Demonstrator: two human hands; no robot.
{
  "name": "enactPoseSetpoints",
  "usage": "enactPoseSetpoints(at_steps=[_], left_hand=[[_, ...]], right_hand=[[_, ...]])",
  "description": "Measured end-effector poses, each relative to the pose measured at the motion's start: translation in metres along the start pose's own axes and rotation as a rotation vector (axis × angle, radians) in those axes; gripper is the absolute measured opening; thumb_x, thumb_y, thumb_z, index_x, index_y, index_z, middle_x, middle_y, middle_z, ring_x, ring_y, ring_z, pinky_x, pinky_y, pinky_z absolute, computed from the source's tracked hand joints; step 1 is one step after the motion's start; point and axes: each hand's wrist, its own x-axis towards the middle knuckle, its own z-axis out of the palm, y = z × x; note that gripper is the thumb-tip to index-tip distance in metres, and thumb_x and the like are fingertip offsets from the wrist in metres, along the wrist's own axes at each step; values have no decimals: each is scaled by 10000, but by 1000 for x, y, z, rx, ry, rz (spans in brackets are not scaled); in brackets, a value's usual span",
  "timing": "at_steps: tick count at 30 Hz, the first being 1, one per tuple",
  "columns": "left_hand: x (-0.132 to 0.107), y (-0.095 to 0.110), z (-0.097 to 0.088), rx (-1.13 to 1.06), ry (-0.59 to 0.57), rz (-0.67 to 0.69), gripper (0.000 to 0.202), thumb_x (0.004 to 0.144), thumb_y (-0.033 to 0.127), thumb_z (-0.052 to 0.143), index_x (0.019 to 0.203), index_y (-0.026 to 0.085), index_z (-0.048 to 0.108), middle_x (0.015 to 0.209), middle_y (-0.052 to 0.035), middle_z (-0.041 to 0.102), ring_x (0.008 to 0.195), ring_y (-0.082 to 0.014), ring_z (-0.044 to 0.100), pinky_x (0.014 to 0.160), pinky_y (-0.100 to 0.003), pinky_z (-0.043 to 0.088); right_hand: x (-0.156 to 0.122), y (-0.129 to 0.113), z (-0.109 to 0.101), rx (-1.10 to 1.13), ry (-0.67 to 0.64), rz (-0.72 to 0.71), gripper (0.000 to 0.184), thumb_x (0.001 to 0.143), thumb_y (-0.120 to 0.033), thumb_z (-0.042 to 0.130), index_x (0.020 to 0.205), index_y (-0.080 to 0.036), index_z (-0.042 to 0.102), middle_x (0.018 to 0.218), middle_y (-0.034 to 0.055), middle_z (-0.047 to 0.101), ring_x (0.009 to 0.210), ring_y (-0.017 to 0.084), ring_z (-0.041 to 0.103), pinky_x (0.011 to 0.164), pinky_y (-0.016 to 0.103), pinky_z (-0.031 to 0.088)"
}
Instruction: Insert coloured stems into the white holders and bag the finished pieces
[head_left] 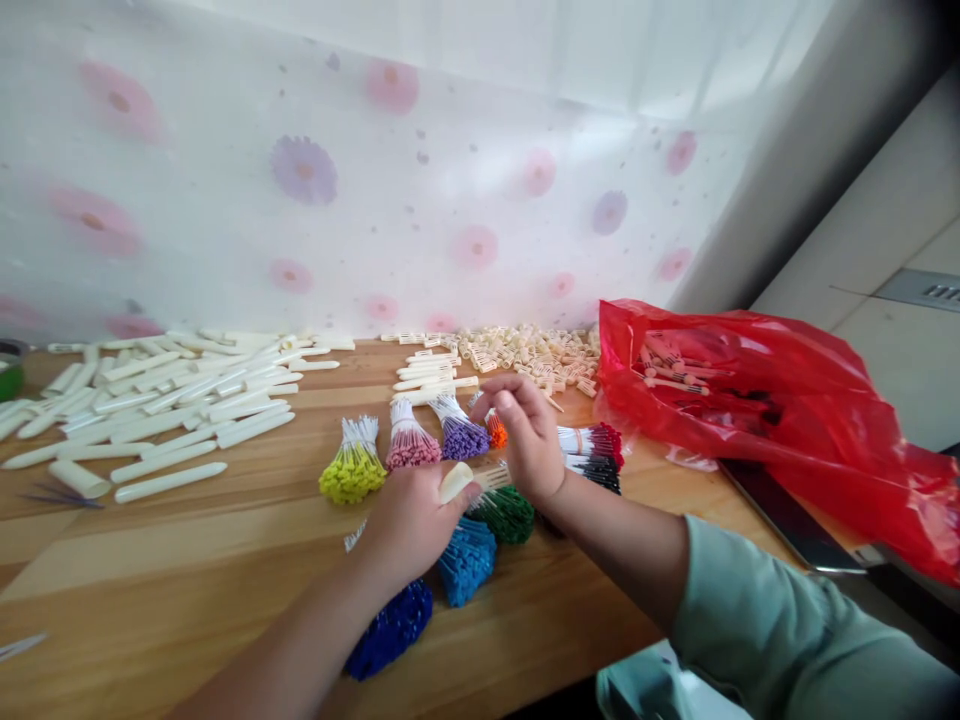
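My left hand (pixel 412 520) is closed around a cream plastic tube (pixel 455 483), its round open end facing up past the thumb. Just beyond it, my right hand (pixel 531 440) hovers with curved fingers and the thumb apart from their tips; nothing shows plainly in them. It is nearest the bundle of thin white sticks with orange ends (pixel 496 430). Around both hands lie similar bundles: yellow (pixel 352 465), pink (pixel 411 440), purple (pixel 461 430), green (pixel 506 515), light blue (pixel 466 560) and dark blue (pixel 390 630). Red (pixel 604 445) and black (pixel 596 470) ones lie right of the right hand.
Many cream tubes (pixel 172 400) are spread over the left of the wooden table (pixel 187 590). Small cream clip-like pieces (pixel 525 350) are heaped at the back. A red plastic bag (pixel 757 400) with cream pieces lies right, beside a dark flat device (pixel 787 515).
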Motion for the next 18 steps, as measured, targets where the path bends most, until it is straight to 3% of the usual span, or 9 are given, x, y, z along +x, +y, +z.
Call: enactPoseSetpoints(at_steps=[3,7,9,13,15,18], left_hand=[[6,-7,-6,-59,-14,-61,242,789,384,541,660,183,579,608,3,585,579,-159,521,560,-252,315],[8,-13,-15,-443,-20,-182,319,787,470,526,661,178,511,519,46,454,478,-111,404,491,-227,293],[6,-11,-16,-638,-64,-234,320,761,485,550,686,180,484,508,65,421,435,-83,329,454,-211,259],[4,-6,-11,-759,-124,-263,340,738,491,579,829,169,523,509,76,415,426,-81,317,439,-205,252],[4,-5,-9,-618,-67,-213,357,763,506,553,837,157,563,528,51,450,469,-110,399,472,-222,300],[4,-6,-8,-207,56,-137,328,823,457,492,799,160,629,628,-23,580,599,-175,536,564,-261,358]], right_hand=[[12,-1,-10,-179,-249,-18,195,931,-316,427,928,-171,557,726,23,615,672,144,579,651,285,480],[17,-13,-31,-717,-705,-439,275,881,-296,523,1093,-128,570,1020,130,639,937,222,558,818,371,465],[15,-16,-34,-987,-817,-562,313,909,-266,467,1172,-110,534,1052,147,631,944,238,546,800,388,466],[10,-16,-22,-1316,-905,-369,261,935,-190,362,937,-138,617,872,121,645,807,233,563,657,353,451],[13,-15,-14,-1365,-910,-277,260,926,-209,383,847,-142,620,833,122,649,776,238,578,618,338,436],[20,-16,-5,-1386,-904,-204,214,890,-265,466,824,-144,630,814,120,672,743,239,614,596,318,435]])
